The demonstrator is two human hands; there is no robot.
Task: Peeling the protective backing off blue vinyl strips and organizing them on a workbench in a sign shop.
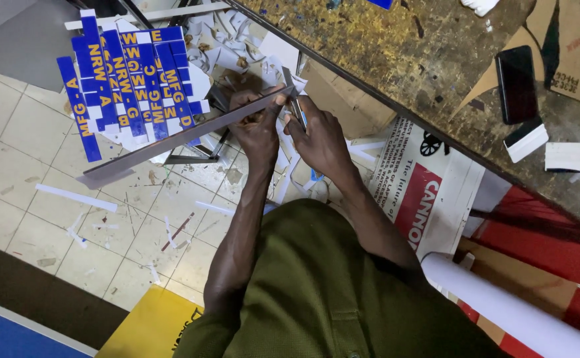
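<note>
— Over the tiled floor [31,126], at ten o'clock from the worn workbench [396,46], what's going on?

— A long grey metal strip [170,142] carries stuck-on blue-and-yellow label strips [131,86]. The left hand [257,126] is wrapped around its right end.

— And the other?

— The right hand [319,136] pinches a slim blade-like tool [296,106] at that end.

— How would they handle?

— The bar looks stiff and light; the labels flimsy, probably sticky. I'd grip the bare metal.

A smooth grey metal bar [170,139] carries glossy blue plastic strips [127,83] beside a rough, paint-stained wooden tabletop [382,46].
</note>
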